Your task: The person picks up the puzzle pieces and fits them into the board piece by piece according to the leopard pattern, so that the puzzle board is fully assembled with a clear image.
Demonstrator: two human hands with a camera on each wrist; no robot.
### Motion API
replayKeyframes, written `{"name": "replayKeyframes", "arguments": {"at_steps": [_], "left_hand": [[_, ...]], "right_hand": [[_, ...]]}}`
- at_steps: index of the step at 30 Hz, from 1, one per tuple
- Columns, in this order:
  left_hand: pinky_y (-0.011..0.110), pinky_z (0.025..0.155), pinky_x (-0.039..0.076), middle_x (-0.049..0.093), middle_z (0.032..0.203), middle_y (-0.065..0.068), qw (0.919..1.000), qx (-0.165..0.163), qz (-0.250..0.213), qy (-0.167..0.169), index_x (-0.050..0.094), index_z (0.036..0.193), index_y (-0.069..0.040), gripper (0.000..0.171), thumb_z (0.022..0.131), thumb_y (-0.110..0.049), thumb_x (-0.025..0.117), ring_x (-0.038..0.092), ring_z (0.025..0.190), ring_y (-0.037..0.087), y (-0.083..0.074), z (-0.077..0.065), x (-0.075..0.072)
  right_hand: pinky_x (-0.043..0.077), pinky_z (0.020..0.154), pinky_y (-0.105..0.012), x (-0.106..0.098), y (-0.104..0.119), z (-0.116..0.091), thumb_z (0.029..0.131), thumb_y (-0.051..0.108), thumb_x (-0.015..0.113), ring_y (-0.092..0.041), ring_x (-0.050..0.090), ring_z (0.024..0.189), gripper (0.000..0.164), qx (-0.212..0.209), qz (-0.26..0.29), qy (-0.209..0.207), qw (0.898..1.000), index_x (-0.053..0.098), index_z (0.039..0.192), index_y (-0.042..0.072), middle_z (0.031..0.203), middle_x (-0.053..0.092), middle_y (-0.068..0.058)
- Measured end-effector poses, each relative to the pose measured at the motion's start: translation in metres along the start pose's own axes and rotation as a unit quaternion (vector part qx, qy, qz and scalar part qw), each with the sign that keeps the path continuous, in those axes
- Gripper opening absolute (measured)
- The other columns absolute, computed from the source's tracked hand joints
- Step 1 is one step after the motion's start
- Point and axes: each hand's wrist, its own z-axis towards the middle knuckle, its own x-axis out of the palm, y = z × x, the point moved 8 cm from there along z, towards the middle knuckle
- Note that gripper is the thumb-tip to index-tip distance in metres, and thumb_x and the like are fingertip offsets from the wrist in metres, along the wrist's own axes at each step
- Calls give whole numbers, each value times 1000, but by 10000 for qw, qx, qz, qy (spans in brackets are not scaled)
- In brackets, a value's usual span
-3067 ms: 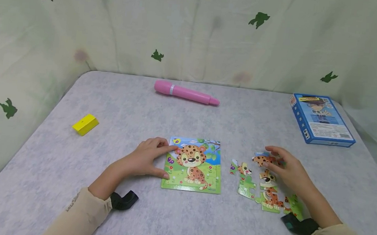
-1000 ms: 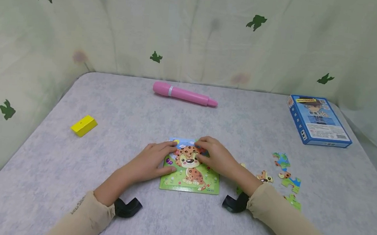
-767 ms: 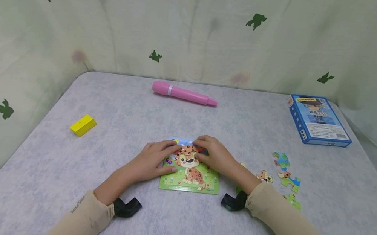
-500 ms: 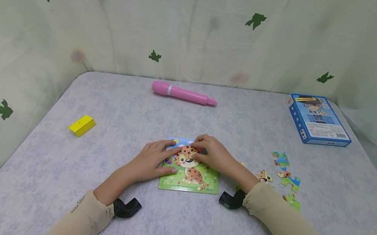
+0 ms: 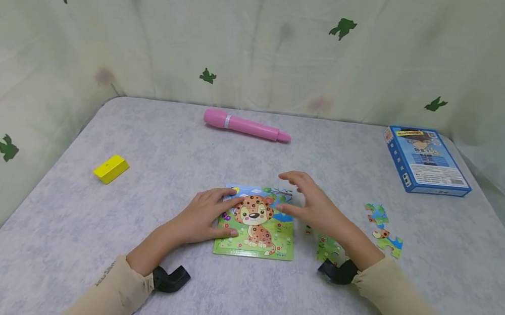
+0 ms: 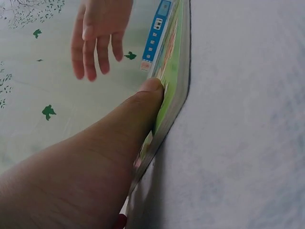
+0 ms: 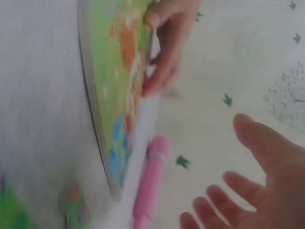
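In the head view, the leopard puzzle board [image 5: 256, 239] lies flat on the desk [image 5: 165, 159]; the left hand [image 5: 205, 219] rests fairly straight fingers on its left side, while the right hand [image 5: 314, 204] is spread and bare over its right edge. Loose puzzle pieces [image 5: 393, 244] lie right of the board, a pink stick [image 5: 248, 126] beyond it. The left wrist view shows the left thumb pressing the board near its thick, pale edge, which suggests stiff, light card, slightly slippery when glossy, best steadied by the rim. In the blurred right wrist view, the right hand's fingers stand apart, touching nothing; the thin pieces probably bend at their tabs, so a pinch across the body suits.
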Motion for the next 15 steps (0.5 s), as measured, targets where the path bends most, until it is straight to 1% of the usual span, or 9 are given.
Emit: {"name": "replayKeyframes", "arguments": {"at_steps": [3, 5, 7, 8, 10, 11, 13, 15], "left_hand": [[41, 91, 15, 22, 132, -1, 10000, -1, -7, -6, 26, 130, -28, 71, 70, -63, 42, 17, 119, 20, 0, 0, 0], [41, 91, 15, 22, 131, -1, 10000, -2, 2, -12, 26, 130, -28, 71, 70, -63, 42, 17, 119, 20, 0, 0, 0], [42, 91, 15, 22, 131, 0, 10000, 4, 17, -20, 26, 130, -28, 71, 70, -64, 42, 17, 119, 20, 0, 0, 1], [42, 91, 16, 22, 131, 0, 10000, 5, 25, -24, 26, 130, -28, 71, 70, -64, 42, 17, 119, 20, 1, -1, 1], [41, 91, 16, 22, 131, -1, 10000, -3, 34, -23, 26, 130, -29, 71, 69, -64, 41, 17, 119, 19, 1, -1, 1], [42, 90, 16, 22, 131, -1, 10000, 7, 26, -34, 26, 129, -28, 71, 69, -64, 41, 17, 119, 19, 1, -1, 1], [42, 91, 16, 22, 131, -1, 10000, 14, 29, -48, 26, 130, -29, 72, 69, -64, 41, 17, 119, 19, 1, 0, 2], [41, 91, 15, 22, 132, -1, 10000, 15, 47, -47, 25, 130, -30, 72, 69, -65, 41, 17, 119, 19, 2, 0, 2]], "right_hand": [[33, 82, -39, -32, 5, -15, 72, 32, 61, -17, 34, 107, 61, -339, -136, -519, 9980, 33, 125, 19, 124, 33, 4], [33, 82, -37, -54, 4, -27, 72, 26, 63, -15, 36, 106, 61, -447, -334, -862, 9947, 34, 125, 18, 123, 36, 3], [33, 83, -36, -73, 0, -39, 70, 21, 65, -16, 37, 106, 61, -397, -490, -1114, 9918, 36, 124, 16, 122, 39, 1], [33, 83, -36, -82, -4, -44, 70, 19, 65, -16, 38, 105, 61, -308, -559, -1202, 9907, 36, 124, 16, 121, 39, 1], [32, 83, -37, -96, -17, -55, 70, 17, 65, -16, 37, 106, 61, -58, -645, -1319, 9891, 36, 124, 18, 121, 40, 1], [32, 83, -37, -102, -26, -60, 71, 16, 65, -16, 37, 107, 61, 57, -592, -1349, 9891, 36, 124, 18, 122, 40, 0], [31, 85, -31, -112, -52, -71, 72, 17, 64, -14, 36, 108, 60, 186, -649, -1463, 9869, 35, 125, 20, 122, 40, 1], [31, 84, -23, -119, -83, -82, 73, 20, 62, -11, 36, 108, 59, 440, -771, -1580, 9834, 35, 125, 24, 122, 40, 5]]}}
